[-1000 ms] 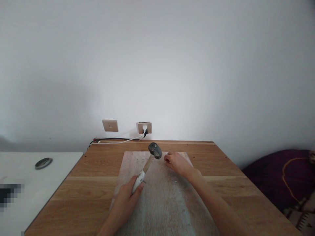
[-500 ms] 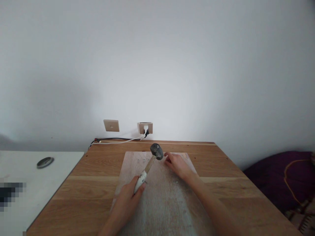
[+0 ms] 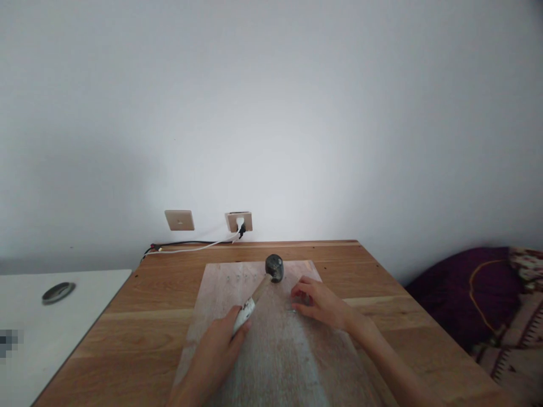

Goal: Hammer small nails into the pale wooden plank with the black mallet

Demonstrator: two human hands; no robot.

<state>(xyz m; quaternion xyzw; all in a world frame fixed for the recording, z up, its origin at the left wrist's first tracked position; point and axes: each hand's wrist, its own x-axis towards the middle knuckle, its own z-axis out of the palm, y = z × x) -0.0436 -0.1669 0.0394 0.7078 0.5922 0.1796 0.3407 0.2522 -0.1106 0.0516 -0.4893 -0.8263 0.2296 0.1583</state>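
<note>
My left hand (image 3: 220, 342) is closed round the white-painted handle of a mallet (image 3: 241, 316). The mallet's dark head (image 3: 274, 268) hangs over the far part of a worn, whitish wooden board (image 3: 271, 350). Small nails (image 3: 237, 277), several of them, stand in a row near the board's far edge. My right hand (image 3: 316, 302) hovers low over the board's right side, fingers curled but apart. Just off its thumb and fingertips lies a small thin piece, perhaps loose nails (image 3: 291, 310); I see nothing held in that hand.
The board lies on a wooden table (image 3: 148, 316) against a white wall. Behind it, cables (image 3: 190, 249) run to a wall socket (image 3: 240, 222). To the left is a white surface (image 3: 85, 322) with an oval grey dish (image 3: 58, 293). Purple fabric (image 3: 462, 299) lies at the right.
My right hand has drawn back from the far edge towards the small loose piece, its fingers parting. The mallet's head has turned and lowered slightly. My view has shifted a little right.
</note>
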